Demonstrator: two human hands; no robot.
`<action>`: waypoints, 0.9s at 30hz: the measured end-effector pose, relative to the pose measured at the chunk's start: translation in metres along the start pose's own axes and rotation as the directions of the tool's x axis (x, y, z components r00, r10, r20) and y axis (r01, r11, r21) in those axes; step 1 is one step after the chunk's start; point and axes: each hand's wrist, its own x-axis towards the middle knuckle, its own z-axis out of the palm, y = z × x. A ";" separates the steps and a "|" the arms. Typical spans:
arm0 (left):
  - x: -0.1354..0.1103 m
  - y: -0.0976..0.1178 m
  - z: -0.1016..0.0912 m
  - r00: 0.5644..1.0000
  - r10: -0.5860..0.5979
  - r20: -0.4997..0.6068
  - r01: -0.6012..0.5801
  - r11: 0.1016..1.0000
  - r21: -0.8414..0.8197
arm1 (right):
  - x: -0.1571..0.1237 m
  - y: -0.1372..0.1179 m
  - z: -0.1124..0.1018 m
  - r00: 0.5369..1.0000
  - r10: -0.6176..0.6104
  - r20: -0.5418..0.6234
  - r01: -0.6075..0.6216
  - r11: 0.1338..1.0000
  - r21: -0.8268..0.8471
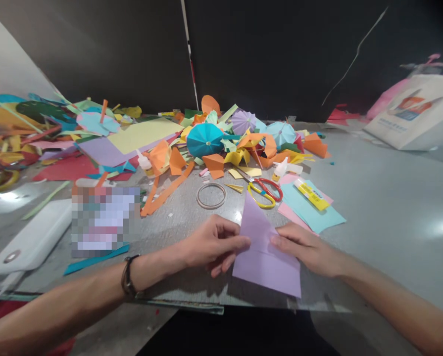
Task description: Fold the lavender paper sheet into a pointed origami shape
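Note:
A sheet of purple paper (268,272) is held up over the near side of the table, with a slanted upper edge and a crease across its middle. My left hand (216,244) pinches its left edge between thumb and fingers. On the opposite edge, my right hand (299,247) grips the sheet with the thumb in front. Just beyond the paper lie scissors (264,193) with one red and one yellow handle. A silvery ring (211,196) rests to their left, near a small folded yellow paper piece (234,188).
Paper scraps and folded paper umbrellas (205,140) are heaped along the back. A yellow glue stick (312,194) lies on light blue paper (318,222) at right. Small glue bottles (279,170) stand nearby. A white power bank (35,237) sits left; a white bag (414,113) stands back right.

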 end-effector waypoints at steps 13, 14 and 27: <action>0.007 -0.007 -0.002 0.962 0.139 -0.236 -0.173 0.976 -0.130 | 0.006 0.013 0.001 0.906 -0.060 -0.418 0.117 0.987 0.113; 0.007 -0.006 -0.002 0.964 0.140 -0.226 -0.174 0.975 -0.139 | 0.006 0.013 0.001 0.902 -0.059 -0.427 0.117 0.987 0.111; 0.005 -0.007 -0.001 0.979 0.177 -0.097 -0.195 0.949 -0.245 | 0.008 0.012 0.001 0.843 -0.032 -0.537 0.112 0.987 0.117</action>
